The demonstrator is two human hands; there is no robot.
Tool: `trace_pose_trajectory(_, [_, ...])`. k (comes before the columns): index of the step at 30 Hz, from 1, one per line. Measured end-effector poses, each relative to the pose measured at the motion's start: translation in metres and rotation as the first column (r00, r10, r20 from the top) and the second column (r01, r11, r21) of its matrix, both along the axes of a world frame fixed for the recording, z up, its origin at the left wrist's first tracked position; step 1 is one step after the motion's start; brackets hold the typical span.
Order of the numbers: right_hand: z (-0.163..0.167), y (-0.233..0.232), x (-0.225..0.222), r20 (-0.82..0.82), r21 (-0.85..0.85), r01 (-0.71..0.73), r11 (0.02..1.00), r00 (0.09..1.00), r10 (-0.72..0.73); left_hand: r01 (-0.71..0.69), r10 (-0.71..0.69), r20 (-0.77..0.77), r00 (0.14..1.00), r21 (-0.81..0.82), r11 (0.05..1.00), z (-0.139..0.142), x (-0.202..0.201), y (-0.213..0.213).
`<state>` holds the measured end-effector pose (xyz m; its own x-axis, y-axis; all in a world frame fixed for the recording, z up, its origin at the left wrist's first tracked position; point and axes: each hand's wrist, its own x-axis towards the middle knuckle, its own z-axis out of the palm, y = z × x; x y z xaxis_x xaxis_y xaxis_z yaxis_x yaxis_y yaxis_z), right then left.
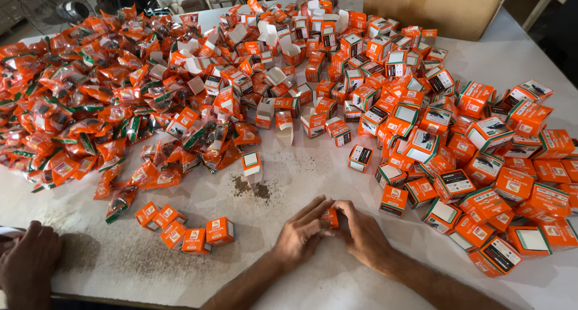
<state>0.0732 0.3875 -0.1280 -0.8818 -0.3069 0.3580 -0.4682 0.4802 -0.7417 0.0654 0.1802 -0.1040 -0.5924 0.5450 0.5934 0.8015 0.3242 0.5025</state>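
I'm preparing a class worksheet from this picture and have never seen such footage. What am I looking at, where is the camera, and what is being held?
The one picture comes from a camera worn on a person's head, looking down. Their left hand and right hand meet around a small orange cardboard box. On the white table lie a heap of orange plastic sachets at left, a heap of closed orange boxes at right, and a short row of orange boxes. Another person's hand rests at the bottom left.
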Motion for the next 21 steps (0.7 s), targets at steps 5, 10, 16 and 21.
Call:
trace_pose_trajectory(5, [-0.003, 0.000, 0.002, 0.032, 0.041, 0.007, 0.999, 0.999, -0.009, -0.018, -0.006, -0.166, 0.986, -0.139, 0.990, 0.004, 0.002, 0.000])
trace_pose_trajectory(10, [-0.001, 0.003, 0.008, -0.240, 0.026, -0.108, 0.994, 0.964, 0.111, -0.019, 0.004, -0.199, 0.980, -0.071, 0.997, 0.010, 0.008, 0.001])
trace_pose_trajectory(16, [0.063, 0.040, -0.009, -0.697, 0.179, 0.227, 0.957, 0.716, -0.039, -0.218, 0.224, -0.049, 0.973, 0.105, 0.970, 0.005, 0.016, -0.013])
trace_pose_trajectory(21, [0.096, 0.067, -0.012, -0.794, 0.140, 0.562, 0.816, 0.555, -0.246, -0.301, 0.300, 0.040, 0.953, 0.034, 0.953, -0.010, 0.009, -0.009])
